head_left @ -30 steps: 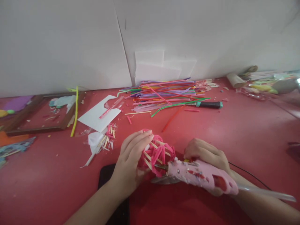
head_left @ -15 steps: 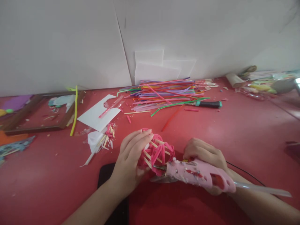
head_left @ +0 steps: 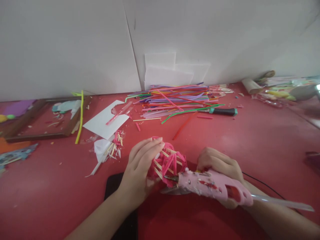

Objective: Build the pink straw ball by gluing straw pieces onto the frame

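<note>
We see the left hand (head_left: 140, 166) grasping the pink piece (head_left: 172, 163), its fingers spread over the far side and the thumb hidden from us. The piece sits low in the middle of our view, an open, cage-like shape of pink strands and pale sticks; through the gaps we make out a bit of white, though we cannot tell what it is. The right hand (head_left: 221, 165) is wrapped around the handle of the glue gun (head_left: 207, 185), whose nozzle points at the near side of the piece; we cannot tell if they touch. A clear glue stick (head_left: 282, 202) juts from the gun's back end, and through the slot in its body we see red.

To the left, the brown frame (head_left: 40, 136) lies flat on the red table (head_left: 262, 143). Within its borders we find a pale blue piece (head_left: 66, 106), near the far right corner, and small scraps. A yellow stem (head_left: 80, 120) lies along its right side. Just beyond the left hand, cut bits (head_left: 117, 143) lie beside a crumpled tissue (head_left: 101, 146). At the right, by the cardboard tube (head_left: 252, 86), a clear wrapper (head_left: 270, 100) lies near something yellow.
</note>
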A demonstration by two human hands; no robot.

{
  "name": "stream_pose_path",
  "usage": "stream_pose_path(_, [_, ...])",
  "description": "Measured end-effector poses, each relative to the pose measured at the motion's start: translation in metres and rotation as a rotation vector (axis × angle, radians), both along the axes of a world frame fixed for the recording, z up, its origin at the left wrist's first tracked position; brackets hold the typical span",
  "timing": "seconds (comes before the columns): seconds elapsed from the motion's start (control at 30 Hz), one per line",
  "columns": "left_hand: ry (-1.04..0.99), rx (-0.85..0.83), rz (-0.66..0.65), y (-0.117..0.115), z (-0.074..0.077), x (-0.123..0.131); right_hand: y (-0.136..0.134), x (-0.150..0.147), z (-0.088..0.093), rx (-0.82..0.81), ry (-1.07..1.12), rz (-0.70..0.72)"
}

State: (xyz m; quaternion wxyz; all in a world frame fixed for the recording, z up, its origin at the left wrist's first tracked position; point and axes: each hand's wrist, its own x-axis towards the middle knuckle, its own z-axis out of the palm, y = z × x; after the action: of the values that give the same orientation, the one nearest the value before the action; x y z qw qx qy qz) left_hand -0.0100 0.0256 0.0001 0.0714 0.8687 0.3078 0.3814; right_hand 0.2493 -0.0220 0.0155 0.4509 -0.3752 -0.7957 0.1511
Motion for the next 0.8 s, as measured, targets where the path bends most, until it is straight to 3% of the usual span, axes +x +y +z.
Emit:
stream_pose_path(0.63, [-0.005, 0.01, -0.003, -0.001, 0.004, 0.002, 0.002, 0.001, 0.004, 0.034, -0.029, 0.006])
stream_pose_path(0.7, [-0.03, -0.023, 0.03, -0.001, 0.003, 0.0, -0.001, 0.005, 0.002, -0.007, 0.005, 0.005])
stream_pose_path(0.8, [-0.124, -0.182, 0.156, 0.0, 0.0, -0.003, -0.005, 0.011, -0.005, -0.249, 0.192, -0.015])
